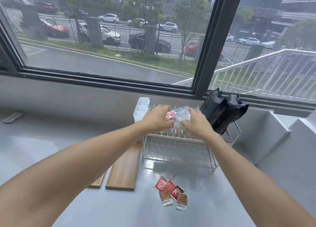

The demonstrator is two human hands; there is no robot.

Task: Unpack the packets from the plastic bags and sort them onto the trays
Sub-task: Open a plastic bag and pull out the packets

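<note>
Both my hands reach over the top of a two-tier wire rack (pixel 177 151). My left hand (pixel 156 119) and my right hand (pixel 196 122) both grip a clear plastic bag (pixel 182 115) with red packets inside it, held just above the rack's upper tier. On the grey table in front of the rack lies a small heap of red and brown sauce packets (pixel 171 193). Two long wooden trays lie left of the rack: a larger one (pixel 124 168) and a smaller one (pixel 97 182) partly hidden under my left forearm.
A white divided plastic box (pixel 141 108) stands behind the rack on the left. Two black bags (pixel 222 112) lean at the rack's back right corner. A big window runs along the table's far edge. A grey step rises at the right.
</note>
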